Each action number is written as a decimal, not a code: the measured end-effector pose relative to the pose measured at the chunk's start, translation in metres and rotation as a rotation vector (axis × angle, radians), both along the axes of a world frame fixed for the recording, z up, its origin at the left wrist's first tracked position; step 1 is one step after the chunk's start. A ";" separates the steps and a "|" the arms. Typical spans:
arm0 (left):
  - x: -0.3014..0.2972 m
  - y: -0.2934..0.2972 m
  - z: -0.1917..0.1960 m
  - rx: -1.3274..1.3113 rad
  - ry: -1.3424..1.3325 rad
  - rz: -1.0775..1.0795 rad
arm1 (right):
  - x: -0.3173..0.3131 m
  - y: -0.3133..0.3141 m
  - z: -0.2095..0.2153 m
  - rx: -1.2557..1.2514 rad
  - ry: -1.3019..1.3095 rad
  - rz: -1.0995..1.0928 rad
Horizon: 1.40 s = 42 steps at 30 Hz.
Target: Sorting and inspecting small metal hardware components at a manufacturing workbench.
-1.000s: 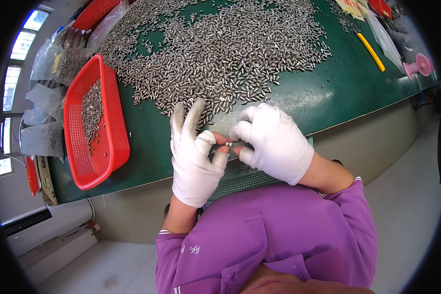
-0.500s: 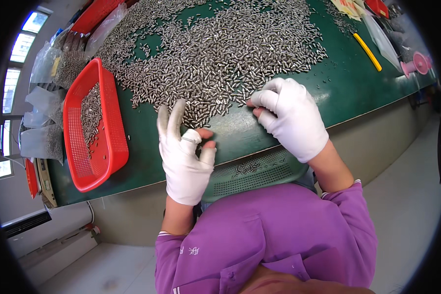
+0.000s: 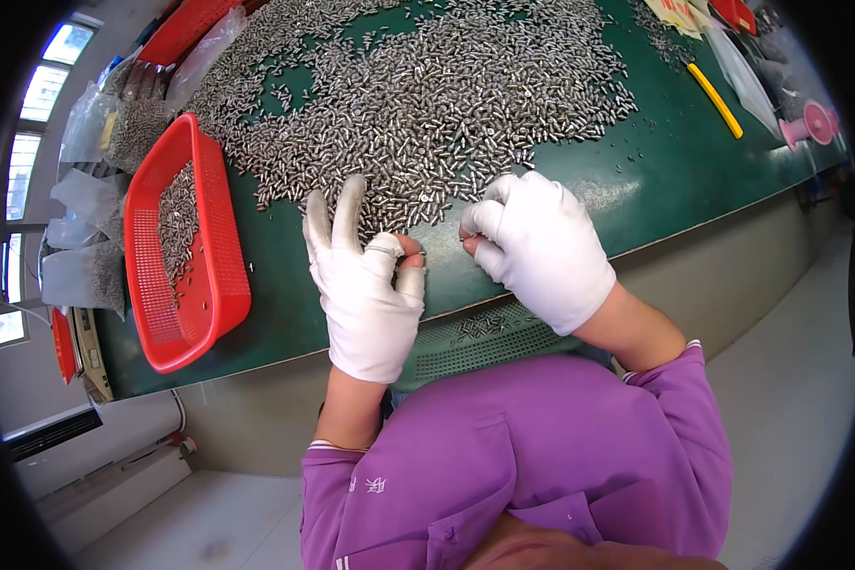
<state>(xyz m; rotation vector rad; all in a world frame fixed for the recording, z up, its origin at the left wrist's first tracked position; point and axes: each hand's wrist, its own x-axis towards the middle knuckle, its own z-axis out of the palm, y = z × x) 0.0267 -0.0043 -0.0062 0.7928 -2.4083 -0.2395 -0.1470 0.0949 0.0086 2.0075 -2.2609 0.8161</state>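
A wide heap of small silver metal pins (image 3: 427, 114) covers much of the green table (image 3: 655, 190). White gloves with bare thumb and index tips cover both hands. At the heap's near edge, my left hand (image 3: 366, 294) pinches thumb and index together, its other fingers stretched over the pins. Something tiny and dark shows at that pinch, too small to name. My right hand (image 3: 546, 247) is closed in a pinch just right of it, low over the table; what its fingertips hold, if anything, is hidden.
A red plastic basket (image 3: 228, 275) with some pins stands left. Below the table edge, a green basket (image 3: 437, 364) holds more pins. Plastic bags (image 3: 81, 275) of parts lie far left. A yellow-handled tool (image 3: 715, 101) and a pink spool (image 3: 812, 125) lie right.
My right hand has moved left and nearer to me, away from the heap's edge, toward my left hand. My left hand has shifted slightly right and forward, its pinch tighter.
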 end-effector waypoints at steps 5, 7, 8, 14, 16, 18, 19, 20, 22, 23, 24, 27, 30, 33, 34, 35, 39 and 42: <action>-0.006 0.006 0.008 0.036 -0.051 -0.123 | 0.002 0.004 0.000 0.028 -0.070 0.039; -0.008 0.006 0.007 0.080 -0.062 -0.179 | 0.002 0.006 -0.001 0.015 -0.148 0.059; -0.007 0.006 0.008 0.079 -0.062 -0.176 | 0.002 0.006 -0.001 0.014 -0.148 0.062; -0.002 0.009 0.004 0.063 -0.031 -0.128 | 0.001 0.008 -0.001 0.069 -0.181 0.124; 0.001 0.012 0.005 0.064 -0.031 -0.095 | 0.003 0.009 0.000 0.075 -0.177 0.129; 0.002 0.012 0.005 0.064 -0.041 -0.090 | 0.004 0.010 0.000 0.077 -0.182 0.130; 0.002 0.012 0.006 0.063 -0.052 -0.083 | 0.005 0.010 0.000 0.080 -0.188 0.132; 0.003 0.013 0.006 0.063 -0.052 -0.083 | 0.005 0.010 0.000 0.080 -0.188 0.132; 0.004 0.014 0.008 0.080 -0.068 -0.086 | 0.006 0.009 0.000 0.066 -0.183 0.128; 0.004 0.014 0.008 0.080 -0.067 -0.087 | 0.007 0.009 -0.001 0.066 -0.183 0.127; 0.004 0.014 0.007 0.082 -0.062 -0.091 | 0.008 0.009 -0.001 0.048 -0.187 0.113; 0.004 0.013 0.007 0.080 -0.057 -0.095 | 0.011 0.006 0.000 0.040 -0.194 0.107; 0.003 0.013 0.007 0.081 -0.053 -0.098 | 0.011 0.005 0.000 0.048 -0.198 0.115; 0.002 0.012 0.005 0.094 -0.036 -0.109 | 0.010 0.005 -0.002 0.043 -0.204 0.112; 0.001 0.012 0.005 0.102 -0.024 -0.115 | 0.010 0.005 -0.002 0.038 -0.210 0.110; 0.002 0.012 0.005 0.100 -0.024 -0.114 | 0.010 0.005 -0.001 0.037 -0.211 0.112; 0.004 0.013 0.005 0.135 -0.010 -0.120 | 0.011 0.005 0.002 0.048 -0.217 0.111; 0.004 0.013 0.005 0.151 -0.006 -0.134 | 0.010 0.006 0.004 0.069 -0.220 0.108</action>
